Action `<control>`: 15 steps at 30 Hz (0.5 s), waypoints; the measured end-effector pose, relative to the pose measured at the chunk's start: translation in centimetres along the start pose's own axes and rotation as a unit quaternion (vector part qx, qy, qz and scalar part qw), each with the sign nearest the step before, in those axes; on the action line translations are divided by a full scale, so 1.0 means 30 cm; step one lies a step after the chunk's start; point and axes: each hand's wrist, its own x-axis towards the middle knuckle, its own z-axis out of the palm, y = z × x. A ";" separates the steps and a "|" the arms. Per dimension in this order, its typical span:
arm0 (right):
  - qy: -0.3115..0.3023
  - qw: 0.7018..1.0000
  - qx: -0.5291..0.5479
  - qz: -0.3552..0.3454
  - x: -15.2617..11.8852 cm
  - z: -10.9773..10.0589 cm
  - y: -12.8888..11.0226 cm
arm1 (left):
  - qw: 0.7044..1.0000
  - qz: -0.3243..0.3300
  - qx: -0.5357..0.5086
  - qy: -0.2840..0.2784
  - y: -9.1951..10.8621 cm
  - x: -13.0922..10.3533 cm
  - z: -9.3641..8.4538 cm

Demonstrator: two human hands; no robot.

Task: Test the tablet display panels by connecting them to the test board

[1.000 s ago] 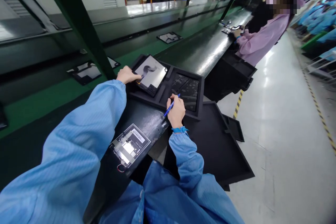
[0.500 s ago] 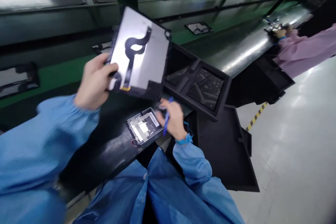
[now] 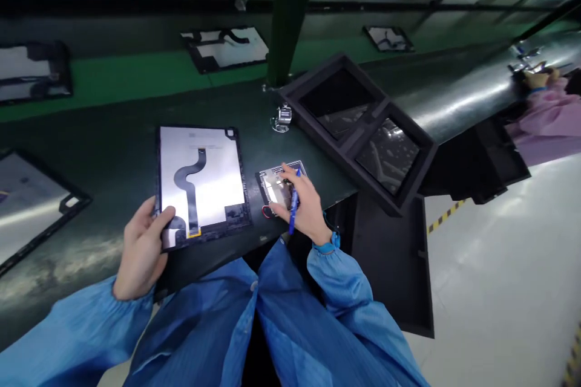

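Screen [image 3: 213, 178] and board [image 3: 274, 186] side by side, a hand at each

Far left, beyond the left hand: another screen [image 3: 29, 205], partly out of frame. Left hand [image 3: 140, 249]: thumb on top, closed on the screen's near left corner; screen back up, just right of that hand. Dark ribbon [image 3: 191, 196] on its back, not joined to the board. Faint print [image 3: 200, 135] near its far edge, unreadable. Right hand [image 3: 305, 201]: holding blue pen [image 3: 294, 208], thumb and fingertips spread over the board beneath, seemingly touching. Board and screen still two separate pieces; board's inner connections: cannot tell. No brand or label legible. Beyond the right hand, metal piece [image 3: 284, 115]; to its right, black tray [image 3: 325, 138], two compartments
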 end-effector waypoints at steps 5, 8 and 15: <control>0.049 0.969 0.220 0.099 -0.012 0.032 -0.157 | 0.927 0.296 0.227 0.033 -0.022 0.007 -0.057; -0.045 0.958 0.257 0.122 0.010 0.122 -0.254 | 0.827 0.435 0.353 0.047 0.017 0.084 -0.078; -0.118 0.953 0.243 0.135 0.024 0.283 -0.306 | 0.784 0.456 0.417 -0.059 0.004 0.228 -0.074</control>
